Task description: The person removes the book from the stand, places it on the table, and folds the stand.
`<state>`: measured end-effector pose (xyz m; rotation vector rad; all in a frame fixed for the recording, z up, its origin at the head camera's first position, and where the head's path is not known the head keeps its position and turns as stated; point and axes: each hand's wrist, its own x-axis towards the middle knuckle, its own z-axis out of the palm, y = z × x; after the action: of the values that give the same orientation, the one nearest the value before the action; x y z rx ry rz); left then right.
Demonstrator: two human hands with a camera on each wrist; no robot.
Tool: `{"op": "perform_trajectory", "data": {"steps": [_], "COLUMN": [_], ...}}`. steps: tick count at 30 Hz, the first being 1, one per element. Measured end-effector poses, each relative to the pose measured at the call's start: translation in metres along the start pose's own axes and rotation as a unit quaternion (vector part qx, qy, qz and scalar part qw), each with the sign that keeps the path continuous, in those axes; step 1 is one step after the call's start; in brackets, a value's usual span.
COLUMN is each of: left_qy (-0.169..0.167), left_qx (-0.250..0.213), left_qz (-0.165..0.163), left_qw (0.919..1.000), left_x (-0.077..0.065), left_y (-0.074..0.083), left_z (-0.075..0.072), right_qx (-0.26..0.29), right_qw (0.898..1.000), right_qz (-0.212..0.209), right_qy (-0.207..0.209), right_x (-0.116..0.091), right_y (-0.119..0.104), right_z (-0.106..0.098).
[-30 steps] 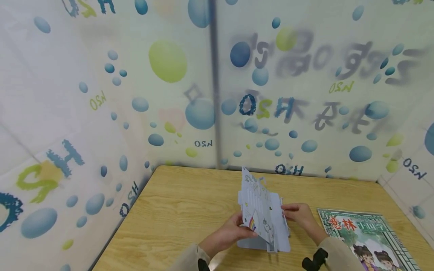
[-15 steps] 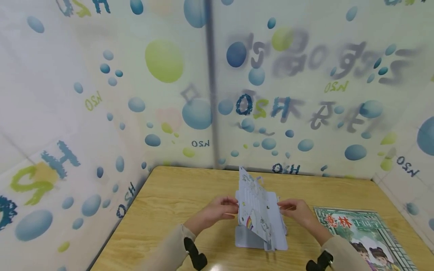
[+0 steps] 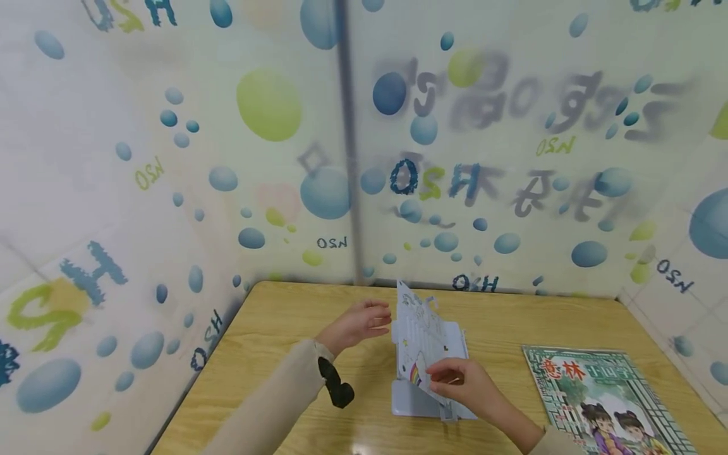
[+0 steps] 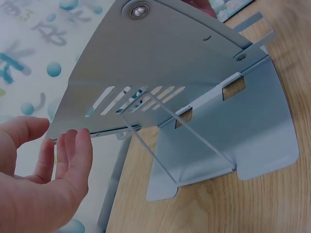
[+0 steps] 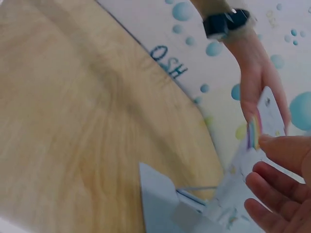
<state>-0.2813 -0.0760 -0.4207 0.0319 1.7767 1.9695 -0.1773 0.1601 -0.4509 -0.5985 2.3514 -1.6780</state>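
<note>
A pale metal book stand (image 3: 419, 335), printed with a rainbow and small drawings, stands on the table with its panel tilted up. In the left wrist view, a wire leg (image 4: 175, 131) props the panel from behind. My left hand (image 3: 359, 327) is at the panel's left edge, fingers loosely bent; whether the fingertips touch it is unclear. My right hand (image 3: 465, 387) lies over the panel's lower right part, thumb and forefinger beside the rainbow. From the right wrist, that hand's (image 5: 284, 182) fingers look loosely bent and grip nothing visible. It hides part of the base.
A magazine (image 3: 603, 392) with a green cover lies to the right of the stand. The wooden table (image 3: 284, 354) meets a patterned curtain wall (image 3: 273, 189) at the back and left. A black strap (image 3: 337, 382) sits on my left wrist.
My left hand has let go of the panel's lower left and moved up along its left edge. The right hand has left the right side and come across the panel's front.
</note>
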Motion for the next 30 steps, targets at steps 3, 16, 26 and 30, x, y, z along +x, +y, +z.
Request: {"op": "perform_trajectory", "data": {"steps": [3, 16, 26, 30], "left_qy": [-0.011, 0.032, 0.037, 0.036], "left_qx": [-0.012, -0.043, -0.033, -0.036], "left_qz": [-0.005, 0.000, 0.020, 0.024], "left_qw": [0.9999, 0.9986, 0.9986, 0.9984], "left_x": [0.003, 0.004, 0.002, 0.006], "left_y": [-0.002, -0.001, 0.006, 0.009], "left_z": [0.003, 0.023, 0.037, 0.046], "right_qx": [0.014, 0.038, 0.053, 0.078], "right_qw": [1.000, 0.992, 0.986, 0.981], "right_qz": [0.009, -0.016, 0.016, 0.053], "right_qy": [0.009, 0.123, 0.158, 0.171], "right_x": [-0.001, -0.004, -0.009, -0.011], "right_y": [-0.001, 0.008, 0.010, 0.010], "right_z": [0.012, 0.036, 0.035, 0.031]}}
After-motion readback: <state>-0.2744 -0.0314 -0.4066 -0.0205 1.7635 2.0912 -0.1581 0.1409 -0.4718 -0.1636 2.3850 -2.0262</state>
